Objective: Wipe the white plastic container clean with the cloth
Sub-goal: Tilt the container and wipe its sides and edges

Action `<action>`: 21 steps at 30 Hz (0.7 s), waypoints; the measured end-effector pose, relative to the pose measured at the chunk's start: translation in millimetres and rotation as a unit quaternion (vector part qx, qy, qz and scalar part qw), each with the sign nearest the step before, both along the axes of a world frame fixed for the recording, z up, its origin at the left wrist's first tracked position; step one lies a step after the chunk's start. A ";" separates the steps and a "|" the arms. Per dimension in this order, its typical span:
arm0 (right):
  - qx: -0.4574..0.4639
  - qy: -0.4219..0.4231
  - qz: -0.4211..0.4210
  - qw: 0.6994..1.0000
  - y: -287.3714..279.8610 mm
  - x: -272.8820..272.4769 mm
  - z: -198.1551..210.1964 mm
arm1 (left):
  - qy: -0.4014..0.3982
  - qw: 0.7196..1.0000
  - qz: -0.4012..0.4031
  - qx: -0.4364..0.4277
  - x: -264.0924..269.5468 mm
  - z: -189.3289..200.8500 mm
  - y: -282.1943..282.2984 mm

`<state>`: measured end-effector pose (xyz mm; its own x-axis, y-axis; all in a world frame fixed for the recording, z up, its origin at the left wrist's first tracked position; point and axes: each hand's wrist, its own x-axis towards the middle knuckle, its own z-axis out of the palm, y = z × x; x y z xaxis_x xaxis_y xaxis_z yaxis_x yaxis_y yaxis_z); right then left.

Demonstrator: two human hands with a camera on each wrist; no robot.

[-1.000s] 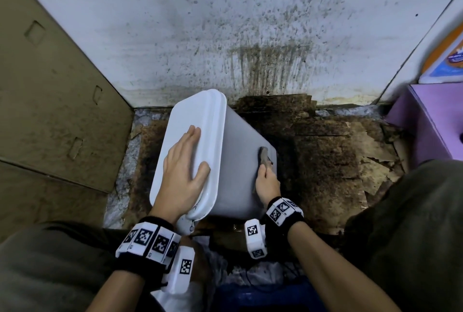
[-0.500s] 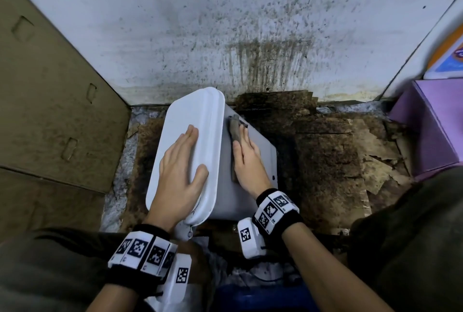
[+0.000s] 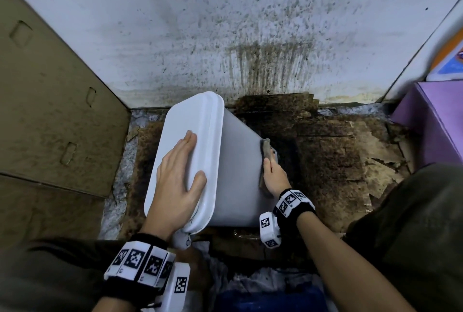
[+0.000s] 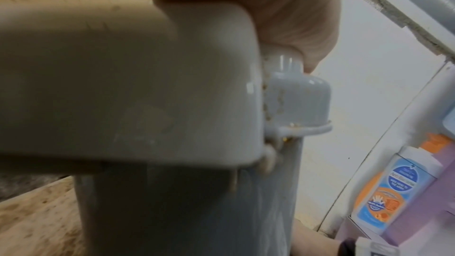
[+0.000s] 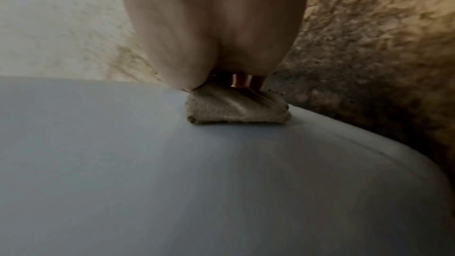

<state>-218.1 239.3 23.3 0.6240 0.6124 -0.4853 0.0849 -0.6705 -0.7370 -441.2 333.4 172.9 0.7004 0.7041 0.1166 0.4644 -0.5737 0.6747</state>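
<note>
Head view: white plastic container [image 3: 235, 174] stands on stained, torn cardboard flooring [image 3: 338, 156] close to the spattered far wall [image 3: 225, 23], tilted so its lid [image 3: 185, 146] faces up and left. Left hand [image 3: 179, 181] lies flat on the lid, fingers straight and pressed together, thumb spread out to the right near the lid's edge. Left forearm comes in from the near edge, marker-tagged wristband [image 3: 142, 259] on it. Right hand [image 3: 273, 176] presses the cloth [image 3: 266, 151] against the container's right side wall at its far-right edge; fingers point far, mostly hidden behind the cloth, so their spread cannot be told here. Brown cardboard panel [image 3: 50, 101] at left, purple box [image 3: 431, 121] at right.

Left wrist view: blurred, close. Lid corner [image 4: 147, 85] fills the frame, palm of the left hand [image 4: 270, 7] sits on top of it; fingers out of sight. Orange-and-blue bottle [image 4: 391, 194] at far right.

Right wrist view: right hand [image 5: 211, 26] seen from behind, palm and fingers pushing down on the folded tan cloth [image 5: 236, 108], which touches the container wall [image 5: 172, 182] near its edge. Fingertips [image 5: 242, 80] barely show past the palm, close together.
</note>
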 end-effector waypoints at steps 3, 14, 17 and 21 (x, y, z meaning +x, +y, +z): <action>-0.011 0.020 -0.026 0.999 1.3 -1.8 -3.1 | -0.003 1.000 -0.003 0.003 2.4 0.0 -1.8; 0.110 0.042 -0.024 0.993 25.1 -40.9 61.7 | 0.005 1.000 0.004 0.009 7.2 1.4 -2.2; 0.172 0.017 0.020 0.985 29.8 -57.4 91.2 | 0.012 1.000 0.000 0.018 7.6 0.0 -3.2; 0.194 -0.090 0.091 0.973 18.5 -68.8 89.8 | 0.007 1.000 -0.003 0.018 7.6 -1.2 -4.5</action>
